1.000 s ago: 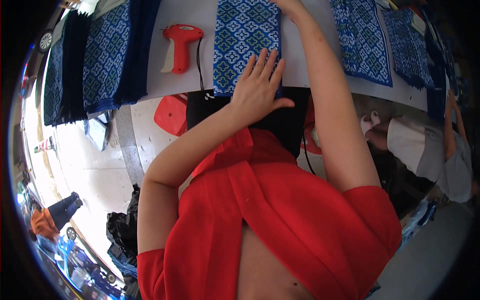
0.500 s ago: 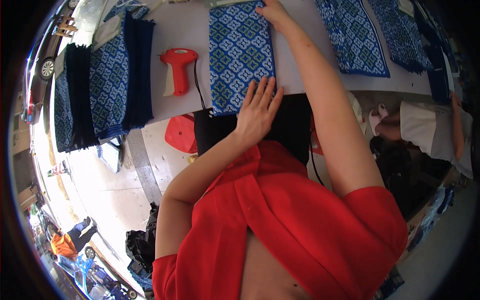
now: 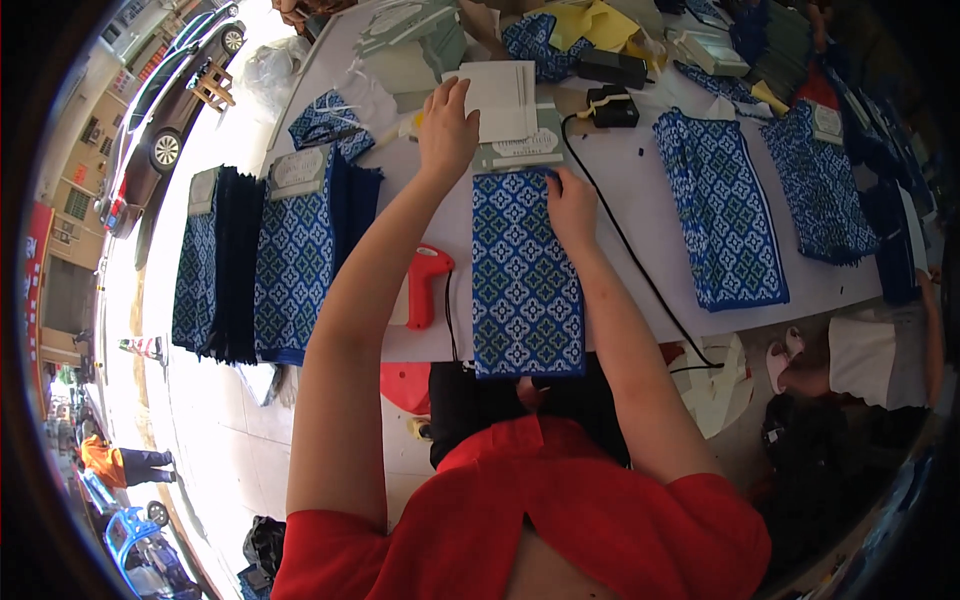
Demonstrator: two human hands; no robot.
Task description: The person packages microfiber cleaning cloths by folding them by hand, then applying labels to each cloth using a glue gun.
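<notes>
- The cloth [image 3: 528,280] lies lengthwise on the counter [image 3: 630,290], its near end reaching slightly past the near edge at about the middle. Handling it well, I judge, means keeping its long sides straight and stopping that loose end from dragging it off line.
- The right hand [image 3: 573,208] touches the cloth's far right corner, fingers curled; I cannot tell whether it pinches or merely presses. A light, steady touch there should hold the corner square without rucking the knit.
- A tag [image 3: 525,152] meets the cloth's far end. It would sit best centred, its edge parallel to the fold.
- The left hand [image 3: 448,132] is beyond the tag, bent fingers at the left side of some pale cards [image 3: 503,98]; whether it grips one is unclear. Taking a card by its rim would avoid creases and keep the others in place.
- Materials, from the near edge outward: a red glue gun [image 3: 428,290], apparently hard plastic, lies left of the cloth, partly hidden by the left forearm.
- The cloth is a flat, narrow rectangle, blue with a repeating lattice of white and green petal shapes; it looks soft and knitted.
- Matching folded cloths, some with dark, ragged fringes, lie toward the counter's left [image 3: 293,245] and right [image 3: 722,215] edges.
- The cards are smooth, stiff rectangles.
- Toward the far edge sit a grey-green card stack [image 3: 415,45] and crumpled yellow paper [image 3: 605,28].
</notes>
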